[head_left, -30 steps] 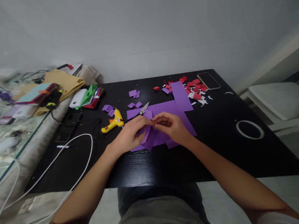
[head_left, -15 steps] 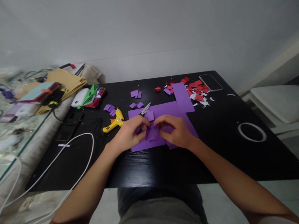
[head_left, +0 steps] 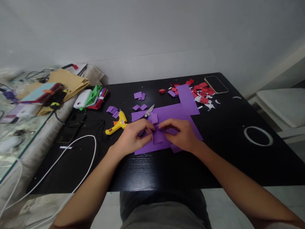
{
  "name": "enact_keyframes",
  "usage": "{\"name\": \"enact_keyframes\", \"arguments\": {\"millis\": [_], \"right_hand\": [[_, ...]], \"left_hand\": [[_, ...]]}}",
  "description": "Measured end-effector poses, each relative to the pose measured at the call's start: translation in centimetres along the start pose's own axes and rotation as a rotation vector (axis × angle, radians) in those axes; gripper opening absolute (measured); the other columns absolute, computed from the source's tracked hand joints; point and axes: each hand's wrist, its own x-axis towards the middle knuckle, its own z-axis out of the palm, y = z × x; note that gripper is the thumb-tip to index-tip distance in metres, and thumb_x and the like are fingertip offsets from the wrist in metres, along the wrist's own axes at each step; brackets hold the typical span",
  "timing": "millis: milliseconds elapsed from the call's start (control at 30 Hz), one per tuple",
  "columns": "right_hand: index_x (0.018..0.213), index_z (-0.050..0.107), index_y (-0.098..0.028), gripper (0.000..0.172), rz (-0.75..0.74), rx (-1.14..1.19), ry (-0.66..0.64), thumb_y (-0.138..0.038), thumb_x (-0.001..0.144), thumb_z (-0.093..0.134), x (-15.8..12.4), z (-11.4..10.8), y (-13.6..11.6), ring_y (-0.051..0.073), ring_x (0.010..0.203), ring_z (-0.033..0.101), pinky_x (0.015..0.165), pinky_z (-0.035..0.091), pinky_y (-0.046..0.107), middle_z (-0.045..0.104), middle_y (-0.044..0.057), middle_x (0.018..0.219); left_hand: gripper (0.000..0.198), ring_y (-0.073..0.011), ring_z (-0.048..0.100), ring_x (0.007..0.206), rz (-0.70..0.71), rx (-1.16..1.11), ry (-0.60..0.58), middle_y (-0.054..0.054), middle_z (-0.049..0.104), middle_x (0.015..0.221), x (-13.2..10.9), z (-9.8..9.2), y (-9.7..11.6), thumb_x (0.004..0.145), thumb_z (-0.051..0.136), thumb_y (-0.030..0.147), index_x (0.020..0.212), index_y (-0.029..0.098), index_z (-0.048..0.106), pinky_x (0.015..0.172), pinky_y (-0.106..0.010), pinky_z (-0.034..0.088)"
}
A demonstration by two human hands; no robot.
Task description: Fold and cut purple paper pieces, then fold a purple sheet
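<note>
My left hand (head_left: pixel 136 135) and my right hand (head_left: pixel 179 133) pinch opposite sides of a small folded piece of purple paper (head_left: pixel 158 137), whose side edges stand up between them. Beneath lies a large purple sheet (head_left: pixel 165 110), with a purple strip (head_left: pixel 187 99) across its upper right corner. Scissors (head_left: pixel 149 111) rest on the sheet just beyond my left hand, blades pointing away, handles partly hidden. A small purple square (head_left: pixel 154 118) lies between the scissors and my fingers. Left of my left hand is a yellow glue gun (head_left: pixel 117 124).
Purple paper pieces (head_left: pixel 138 95) lie behind the scissors. Red scraps (head_left: pixel 204 91) and white trimmings (head_left: pixel 210 104) spread near a phone (head_left: pixel 216 84) at the back right. A white ring (head_left: pixel 258 135) lies right. A white cable (head_left: pixel 94 149) loops across the left side, near another phone (head_left: pixel 70 128).
The folded purple paper has shifted slightly, and its left side now stands more upright at my left fingertips. Both hands keep their grip in nearly the same place.
</note>
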Motion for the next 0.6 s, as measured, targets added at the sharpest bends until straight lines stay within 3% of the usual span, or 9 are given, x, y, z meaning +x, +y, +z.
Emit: {"name": "enact_keyframes", "arguments": {"millis": [133,300,433,600], "right_hand": [[0.094,0.076,-0.025,0.014,0.077,0.135,-0.011,-0.027,0.081,0.082,0.1,0.0,-0.3,0.02,0.084,0.076,0.082,0.065,0.036,0.079,0.002,0.092],[0.089,0.074,-0.023,0.026,0.239,0.294,0.014,-0.036,0.074,0.09,0.2,0.1,-0.2,0.02,0.08,0.075,0.084,0.065,0.039,0.078,0.002,0.086],[0.087,0.071,-0.022,0.037,0.331,0.357,0.036,-0.043,0.068,0.094,0.4,0.3,-0.1,0.02,0.078,0.076,0.081,0.065,0.039,0.079,0.003,0.085],[0.089,0.068,-0.023,0.042,0.389,0.386,0.078,-0.044,0.065,0.096,0.6,0.5,0.1,0.02,0.076,0.076,0.076,0.064,0.037,0.079,0.002,0.082]], "left_hand": [[0.008,-0.0165,0.069,0.081,-0.062,-0.035,0.029,-0.005,0.075,0.093,-0.1,0.2,-0.2,0.089,0.074,0.022,0.095,0.02,0.07,0.075,-0.029,0.053],[0.017,-0.0133,0.062,0.069,-0.216,-0.216,0.072,-0.001,0.069,0.078,-0.1,0.8,-0.5,0.088,0.08,0.033,0.089,0.019,0.069,0.066,-0.026,0.049],[0.024,-0.0099,0.055,0.062,-0.33,-0.473,0.141,0.004,0.06,0.07,0.1,1.6,-0.4,0.084,0.083,0.034,0.091,0.02,0.064,0.061,-0.023,0.045],[0.03,-0.008,0.051,0.061,-0.404,-0.537,0.203,0.005,0.056,0.069,0.4,2.2,-0.4,0.08,0.085,0.031,0.088,0.02,0.059,0.061,-0.022,0.042]]}}
